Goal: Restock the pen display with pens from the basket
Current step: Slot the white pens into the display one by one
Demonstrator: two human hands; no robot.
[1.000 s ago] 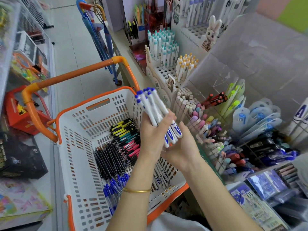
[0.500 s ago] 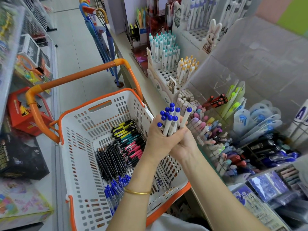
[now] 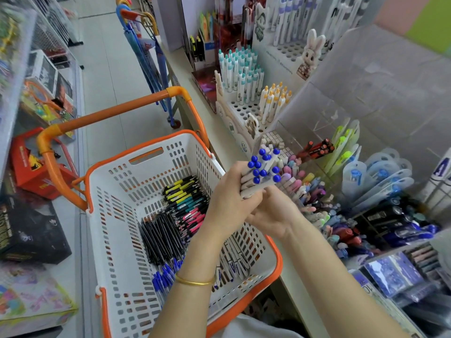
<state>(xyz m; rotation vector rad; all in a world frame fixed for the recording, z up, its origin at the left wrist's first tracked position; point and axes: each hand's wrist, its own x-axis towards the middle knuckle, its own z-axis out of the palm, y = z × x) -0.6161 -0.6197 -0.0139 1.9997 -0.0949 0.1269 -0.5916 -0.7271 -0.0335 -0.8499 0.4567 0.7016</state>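
Grips bundle of white blue-capped pens w/ L hand, fingers curled round barrels, caps up; cups lower ends w/ R hand, fingers curled; bundle above basket rim, beside pen display.

Head cam, one view only
Looks forward and down, close over the basket and pen display.
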